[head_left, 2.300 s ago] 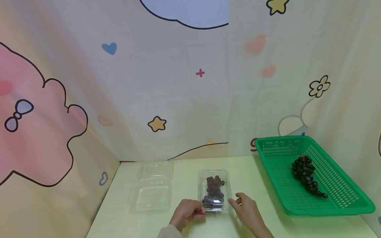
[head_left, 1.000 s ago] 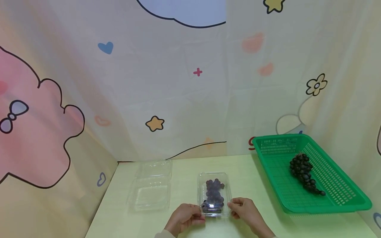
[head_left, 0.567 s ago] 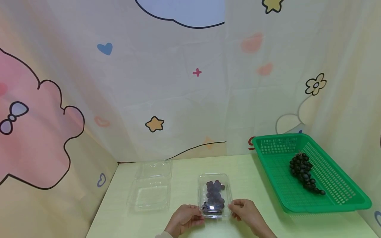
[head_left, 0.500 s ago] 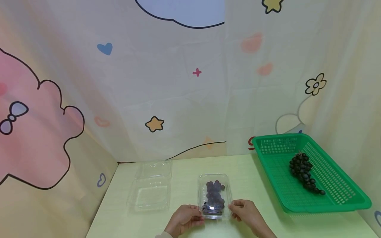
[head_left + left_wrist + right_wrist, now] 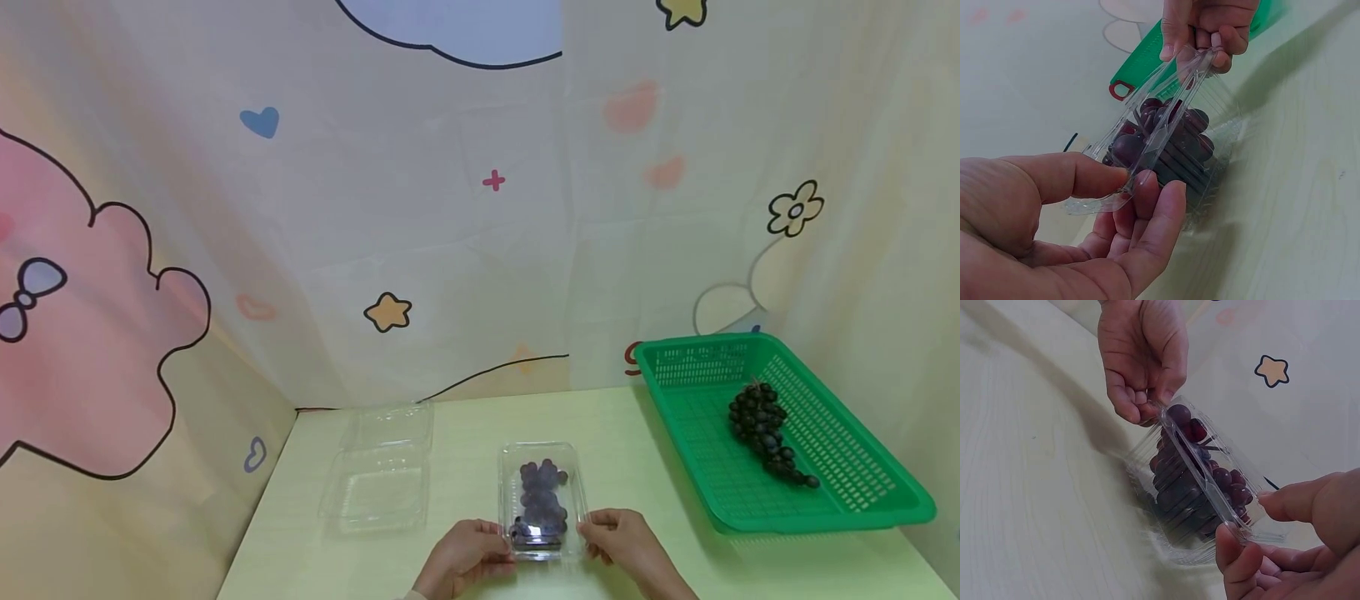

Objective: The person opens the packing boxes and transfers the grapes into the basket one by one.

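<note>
A clear plastic clamshell box (image 5: 540,445) with a bunch of dark grapes (image 5: 542,502) inside stands at the front middle of the table, its lid down over the fruit. At its near left corner, my left hand (image 5: 467,553) pinches the rim between thumb and fingers. My right hand (image 5: 628,543) pinches the rim near the opposite front corner. In the left wrist view, the thumb (image 5: 1107,177) lies on the lid's lip with fingertips beneath it. The right wrist view shows the grapes (image 5: 1180,478) through the box's ribbed wall, between both hands.
A second clamshell box (image 5: 378,493) lies unfolded on the left of the table (image 5: 285,533). On the right, a green plastic basket (image 5: 697,483) holds another bunch of dark grapes (image 5: 765,429). A patterned curtain (image 5: 465,250) hangs behind the table.
My right hand has moved in from beside the box and now pinches its right front rim. The box has shifted slightly nearer, while my left hand has stayed at the left corner.
</note>
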A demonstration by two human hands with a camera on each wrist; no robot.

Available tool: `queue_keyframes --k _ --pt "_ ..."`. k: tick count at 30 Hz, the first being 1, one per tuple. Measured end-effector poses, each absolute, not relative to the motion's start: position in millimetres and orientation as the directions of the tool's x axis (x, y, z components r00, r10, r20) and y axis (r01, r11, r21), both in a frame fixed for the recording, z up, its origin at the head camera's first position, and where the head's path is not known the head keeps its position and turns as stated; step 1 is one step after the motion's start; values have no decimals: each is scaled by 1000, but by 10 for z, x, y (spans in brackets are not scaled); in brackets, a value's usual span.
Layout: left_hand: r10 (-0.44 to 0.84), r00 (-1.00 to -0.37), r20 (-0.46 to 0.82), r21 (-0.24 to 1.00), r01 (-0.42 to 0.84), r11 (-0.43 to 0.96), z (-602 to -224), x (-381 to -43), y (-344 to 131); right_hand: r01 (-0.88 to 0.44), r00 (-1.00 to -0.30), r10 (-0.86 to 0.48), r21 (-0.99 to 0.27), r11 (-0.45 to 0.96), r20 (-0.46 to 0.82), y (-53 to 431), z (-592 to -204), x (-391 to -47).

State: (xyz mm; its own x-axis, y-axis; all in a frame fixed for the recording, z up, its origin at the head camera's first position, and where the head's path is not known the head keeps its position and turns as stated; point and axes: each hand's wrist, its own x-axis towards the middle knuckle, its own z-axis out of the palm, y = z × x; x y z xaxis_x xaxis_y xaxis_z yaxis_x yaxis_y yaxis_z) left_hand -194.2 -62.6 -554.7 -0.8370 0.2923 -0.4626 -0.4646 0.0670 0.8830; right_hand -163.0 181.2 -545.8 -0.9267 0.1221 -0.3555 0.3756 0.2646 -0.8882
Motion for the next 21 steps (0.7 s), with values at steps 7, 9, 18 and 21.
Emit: queue_keyframes --k 7,9,18,21 --pt "286 -830 -479 875 -478 77 -5551 -1910 -631 365 -931 123 -892 266 -343 1813 -5471 -1588" --pt "291 -830 -475 877 -475 77 -5555 -1899 -638 370 -929 126 -890 266 -348 1810 -5472 -1578" --pt "304 -808 -504 862 -495 112 -5558 -1866 -665 388 -922 120 -886 255 -369 1795 -5445 -1534" --pt "313 -801 -510 857 -503 109 -5554 -1850 -669 387 -922 117 -882 269 -369 1798 -5448 -1520"
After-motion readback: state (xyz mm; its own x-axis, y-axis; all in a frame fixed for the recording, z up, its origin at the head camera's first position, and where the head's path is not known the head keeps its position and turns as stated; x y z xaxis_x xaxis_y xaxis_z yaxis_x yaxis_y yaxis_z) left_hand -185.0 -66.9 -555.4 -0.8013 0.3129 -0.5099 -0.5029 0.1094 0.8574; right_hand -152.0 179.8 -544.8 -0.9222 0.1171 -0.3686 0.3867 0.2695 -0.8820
